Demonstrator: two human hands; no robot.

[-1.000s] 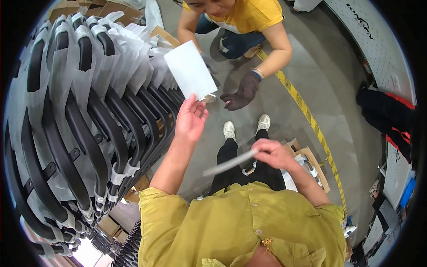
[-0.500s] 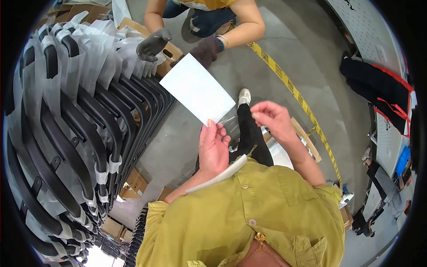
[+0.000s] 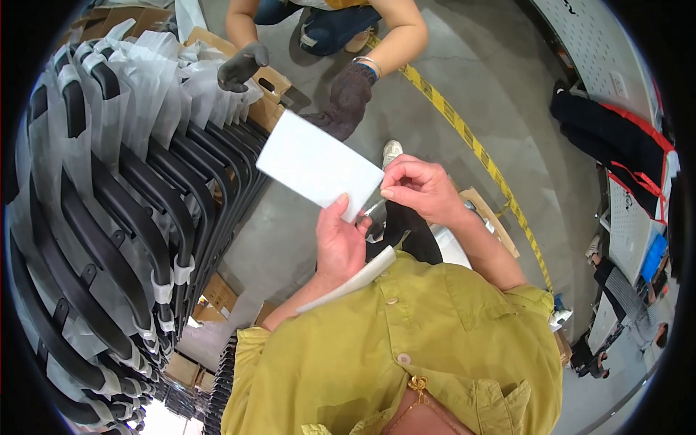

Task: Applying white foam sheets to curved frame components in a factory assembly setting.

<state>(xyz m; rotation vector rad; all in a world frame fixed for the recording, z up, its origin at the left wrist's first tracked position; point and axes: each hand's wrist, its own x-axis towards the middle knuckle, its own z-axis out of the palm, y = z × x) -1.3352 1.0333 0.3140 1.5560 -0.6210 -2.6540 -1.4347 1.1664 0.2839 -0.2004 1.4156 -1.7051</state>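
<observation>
Pad (image 3: pixel 348 283) lies by left forearm (image 3: pixel 299 296), left hand (image 3: pixel 342 235) pinches sheet (image 3: pixel 319 161) out front, right hand (image 3: pixel 420 192) narrowed at its right corner, hold unclear, probably peeling; next pull needs steady left grip, co-worker's glove (image 3: pixel 351 101) beyond.

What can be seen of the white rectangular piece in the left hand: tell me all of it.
The white piece is a flat, plain rectangle with straight edges; it looks like card or thin foam. It is held slantwise in the air in front of the body, broad face toward the camera. The left hand grips its near edge, thumb on top. The right hand has its fingertips at the right corner; whether they pinch it is unclear. A co-worker's gloved hand is at its far edge, contact uncertain.
</observation>
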